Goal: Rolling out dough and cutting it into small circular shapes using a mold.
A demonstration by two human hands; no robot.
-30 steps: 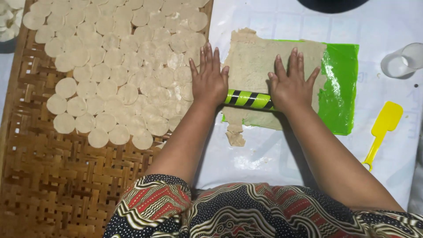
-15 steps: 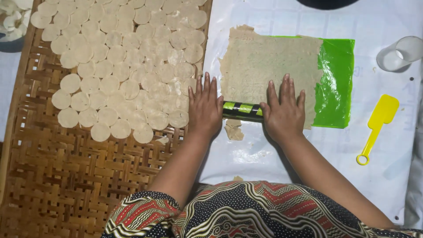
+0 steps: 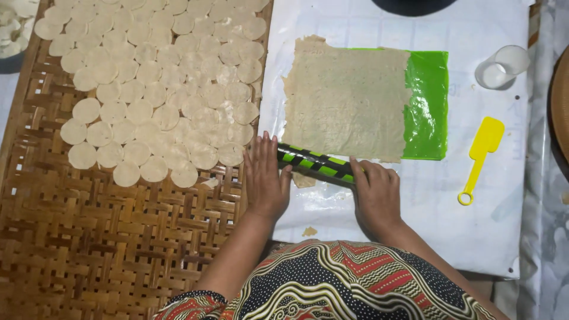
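hands (image 3: 267, 181) two, roller (image 3: 316, 163) one, dough sheet (image 3: 347, 104) one

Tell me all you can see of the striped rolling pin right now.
The rolling pin is a slim cylinder with green and black spiral stripes, seemingly plastic-wrapped. It lies slightly slanted at the near edge of the flattened dough sheet. The left hand and right hand press flat on its two ends.

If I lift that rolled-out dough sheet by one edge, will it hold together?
Probably not. The dough sheet looks very thin with ragged edges, so it would likely droop and tear. It lies flat on the green plastic sheet, so it may cling; lifting the plastic seems safer.
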